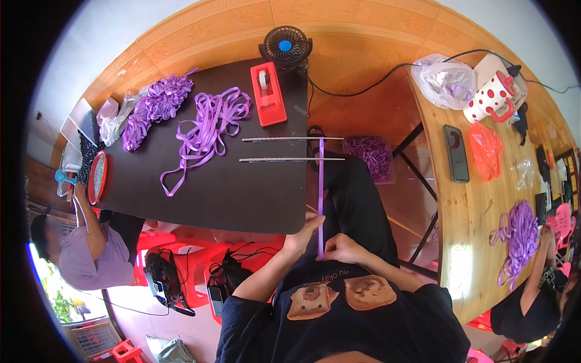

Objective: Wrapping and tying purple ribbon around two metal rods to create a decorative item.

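A narrow purple ribbon point(321, 187) runs straight from two thin metal rods toward my body. The far rod point(275, 139) and the near rod point(275, 160) lie parallel, jutting past the right edge of the dark table point(254, 193). At the far rod the ribbon appears looped around; it crosses the near one. My left hand point(304, 233) is closed on the ribbon partway along, just off the table edge. Closer to me, my right hand point(342, 248) pinches its lower end against my lap. Loose purple ribbon point(206, 124) lies in loops on the table.
A red tape dispenser point(269, 97) and black fan point(285, 46) stand beyond the rods. Below the table edge sits a bin of purple pieces point(368, 158). The wooden table point(478, 242) at right holds a phone point(456, 153) and dotted mug point(491, 98). People sit at both sides.
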The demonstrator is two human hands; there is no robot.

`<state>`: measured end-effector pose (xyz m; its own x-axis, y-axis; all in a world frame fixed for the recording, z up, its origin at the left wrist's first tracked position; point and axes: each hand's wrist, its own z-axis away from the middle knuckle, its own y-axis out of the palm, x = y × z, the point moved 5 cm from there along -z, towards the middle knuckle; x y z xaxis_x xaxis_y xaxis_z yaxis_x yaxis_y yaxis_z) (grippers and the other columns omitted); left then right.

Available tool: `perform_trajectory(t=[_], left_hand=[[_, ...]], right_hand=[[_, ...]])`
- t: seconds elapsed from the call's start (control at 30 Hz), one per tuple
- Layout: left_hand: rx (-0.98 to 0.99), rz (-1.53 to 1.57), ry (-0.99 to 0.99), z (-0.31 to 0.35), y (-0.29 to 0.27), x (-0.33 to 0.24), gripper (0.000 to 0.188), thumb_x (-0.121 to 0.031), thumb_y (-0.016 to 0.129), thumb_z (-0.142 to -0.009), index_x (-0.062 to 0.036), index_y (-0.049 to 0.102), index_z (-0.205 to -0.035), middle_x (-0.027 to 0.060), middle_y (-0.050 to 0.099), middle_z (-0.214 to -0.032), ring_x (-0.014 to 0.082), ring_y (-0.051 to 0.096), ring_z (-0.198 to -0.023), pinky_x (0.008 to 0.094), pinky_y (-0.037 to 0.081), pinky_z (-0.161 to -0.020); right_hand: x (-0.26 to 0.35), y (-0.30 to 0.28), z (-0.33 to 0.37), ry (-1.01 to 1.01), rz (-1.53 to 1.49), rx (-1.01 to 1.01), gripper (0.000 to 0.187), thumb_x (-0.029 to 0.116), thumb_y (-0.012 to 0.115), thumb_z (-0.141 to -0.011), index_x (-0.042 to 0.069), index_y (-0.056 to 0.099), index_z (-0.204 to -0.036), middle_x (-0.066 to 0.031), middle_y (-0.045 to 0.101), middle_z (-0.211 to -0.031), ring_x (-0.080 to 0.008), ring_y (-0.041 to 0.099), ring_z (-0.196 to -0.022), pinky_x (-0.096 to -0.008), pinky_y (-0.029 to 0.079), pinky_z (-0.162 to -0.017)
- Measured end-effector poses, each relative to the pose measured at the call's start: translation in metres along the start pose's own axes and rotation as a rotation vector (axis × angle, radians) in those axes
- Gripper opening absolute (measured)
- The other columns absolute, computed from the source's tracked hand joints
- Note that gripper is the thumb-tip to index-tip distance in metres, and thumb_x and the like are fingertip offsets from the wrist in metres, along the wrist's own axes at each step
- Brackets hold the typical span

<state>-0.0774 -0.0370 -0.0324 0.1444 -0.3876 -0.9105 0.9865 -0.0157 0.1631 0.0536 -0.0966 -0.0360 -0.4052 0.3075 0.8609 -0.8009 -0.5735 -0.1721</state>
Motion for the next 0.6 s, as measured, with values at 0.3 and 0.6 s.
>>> perform_trajectory(t=[0.3, 0.6], left_hand=[[0.123, 0.035, -0.076, -0.001, 0.001, 0.013, 0.009, -0.010, 0.072, -0.081, -0.0036, 0.065, -0.081, 0.0002, 0.061, -0.074, 0.0068, 0.052, -0.068, 0.0216, 0.041, -0.059], [0.183, 0.059, -0.050, 0.007, 0.009, 0.003, 0.012, -0.010, 0.072, -0.081, -0.0009, 0.067, -0.087, 0.0017, 0.062, -0.078, 0.0080, 0.053, -0.069, 0.0220, 0.042, -0.063]], right_hand=[[0.048, -0.093, -0.021, -0.299, -0.308, -0.508, 0.013, 0.010, 0.067, -0.085, -0.001, 0.067, -0.091, -0.0022, 0.065, -0.079, -0.0072, 0.058, -0.073, -0.0210, 0.045, -0.067], [0.088, -0.109, -0.073, -0.448, -0.702, -0.444, 0.009, 0.007, 0.066, -0.086, 0.000, 0.069, -0.082, -0.0016, 0.066, -0.077, -0.0059, 0.056, -0.071, -0.0199, 0.043, -0.068]])
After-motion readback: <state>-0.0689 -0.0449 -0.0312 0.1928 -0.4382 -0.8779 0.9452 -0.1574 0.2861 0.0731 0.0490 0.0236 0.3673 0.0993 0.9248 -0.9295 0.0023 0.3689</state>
